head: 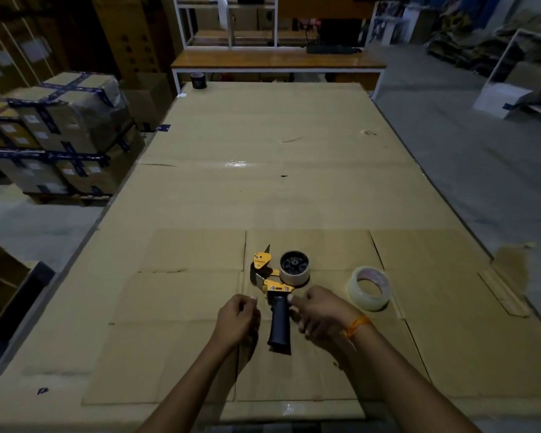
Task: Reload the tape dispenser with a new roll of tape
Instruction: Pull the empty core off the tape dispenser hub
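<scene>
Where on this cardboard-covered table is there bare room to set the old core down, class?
Free: the wide stretch beyond the tape dispenser up to the dark roll at the far edge, and the near-left cardboard. Crowded: around both hands, left and right, and the clear tape roll.

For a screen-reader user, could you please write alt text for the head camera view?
A yellow and black tape dispenser lies on a cardboard-covered table, with the left hand and right hand either side of its handle, neither gripping it. A clear tape roll lies to the dispenser's right.
</scene>
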The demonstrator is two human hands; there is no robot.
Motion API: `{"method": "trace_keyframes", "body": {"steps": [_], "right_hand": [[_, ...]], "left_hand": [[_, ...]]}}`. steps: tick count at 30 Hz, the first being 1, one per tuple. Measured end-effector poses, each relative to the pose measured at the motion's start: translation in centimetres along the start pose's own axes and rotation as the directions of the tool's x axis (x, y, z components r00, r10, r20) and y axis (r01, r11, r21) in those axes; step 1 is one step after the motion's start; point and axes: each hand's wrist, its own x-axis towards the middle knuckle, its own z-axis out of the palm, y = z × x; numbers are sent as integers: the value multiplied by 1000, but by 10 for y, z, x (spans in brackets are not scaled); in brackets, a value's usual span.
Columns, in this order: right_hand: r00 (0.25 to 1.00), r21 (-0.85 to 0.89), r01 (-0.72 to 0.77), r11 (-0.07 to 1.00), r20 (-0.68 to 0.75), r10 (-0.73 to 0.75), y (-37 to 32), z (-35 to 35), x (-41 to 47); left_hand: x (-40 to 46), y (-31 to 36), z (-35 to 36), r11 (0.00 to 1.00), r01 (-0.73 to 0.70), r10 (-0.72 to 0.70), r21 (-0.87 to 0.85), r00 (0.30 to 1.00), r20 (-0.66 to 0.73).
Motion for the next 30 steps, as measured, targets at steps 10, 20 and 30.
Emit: {"method": "trace_keyframes", "body": {"steps": [10, 20, 30], "right_hand": [[965, 215, 69, 974, -262, -11, -32, -48, 67], [929, 96, -9, 995, -367, 43, -45, -45, 78], [967, -101, -53, 994, -252, 26, -54, -64, 99]], "left_hand": [[2, -1, 11, 953, -115, 52, 281, 974, 222], [1, -3, 5, 960, -94, 15, 263, 957, 289], [11, 18, 1, 930, -85, -17, 356, 962, 273]]}}
